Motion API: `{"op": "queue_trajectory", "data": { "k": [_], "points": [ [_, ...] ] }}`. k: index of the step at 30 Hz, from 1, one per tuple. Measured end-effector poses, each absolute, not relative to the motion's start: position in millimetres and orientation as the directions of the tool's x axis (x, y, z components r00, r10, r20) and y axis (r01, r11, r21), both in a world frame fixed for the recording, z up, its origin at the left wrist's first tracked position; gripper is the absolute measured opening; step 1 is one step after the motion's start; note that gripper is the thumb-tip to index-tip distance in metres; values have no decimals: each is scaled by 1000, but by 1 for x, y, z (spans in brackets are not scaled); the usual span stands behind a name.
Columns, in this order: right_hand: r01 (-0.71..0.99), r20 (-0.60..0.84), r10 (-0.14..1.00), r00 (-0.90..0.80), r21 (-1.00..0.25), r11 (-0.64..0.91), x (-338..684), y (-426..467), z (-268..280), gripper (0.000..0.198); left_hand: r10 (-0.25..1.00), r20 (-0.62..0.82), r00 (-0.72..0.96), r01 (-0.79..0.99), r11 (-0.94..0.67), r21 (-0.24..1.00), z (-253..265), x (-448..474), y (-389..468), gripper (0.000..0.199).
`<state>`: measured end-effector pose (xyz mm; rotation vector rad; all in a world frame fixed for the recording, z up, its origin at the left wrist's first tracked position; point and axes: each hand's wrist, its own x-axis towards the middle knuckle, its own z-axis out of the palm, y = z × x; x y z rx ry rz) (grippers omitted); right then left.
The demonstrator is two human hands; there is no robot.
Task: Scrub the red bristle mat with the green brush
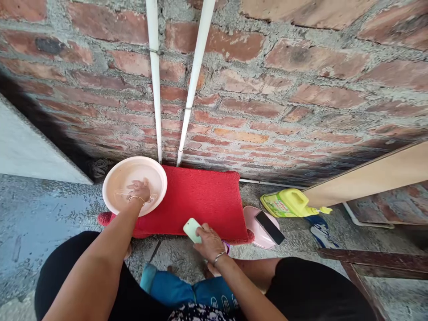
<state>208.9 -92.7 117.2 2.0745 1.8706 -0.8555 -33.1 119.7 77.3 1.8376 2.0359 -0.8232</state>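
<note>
My left hand [140,191] is down inside a pale pink basin [106,189], its fingers spread in what looks like shallow clear water. The basin stands on the left end of a red towel-like cloth [203,191], which covers a low flat surface. My right hand [210,242] grips a pale green, rounded bar that looks like soap [191,230], over the front edge of the red cloth. The thumb and fingers close on the bar's right end. Under the right wrist, a bit of something purple [227,247] shows.
A pink, round-edged stool or lid [250,216] carries a dark phone [269,227]. A yellow detergent jug [284,203] lies beyond it, near a blue-and-white slipper [323,234]. Behind are a brick wall [234,104] and two white pipes [155,89]. Boards lean at both sides.
</note>
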Motion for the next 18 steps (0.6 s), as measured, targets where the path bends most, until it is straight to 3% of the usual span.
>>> {"op": "queue_trajectory", "data": {
  "k": [4,9,12,18],
  "points": [
    [974,-561,827,29,-172,-150,221,-97,114,28,816,-563,-133,968,-15,-250,82,-32,120,117],
    [940,-537,787,304,33,-340,279,-110,130,25,793,-588,-160,963,-5,-269,84,-29,121,115],
    [931,-483,821,305,-29,-363,275,-99,132,21,807,-571,-153,965,-2,-262,84,-28,120,111],
    [951,-443,895,63,-246,-188,193,-46,118,25,813,-564,-144,970,2,-244,87,-29,119,109]
  ]
}}
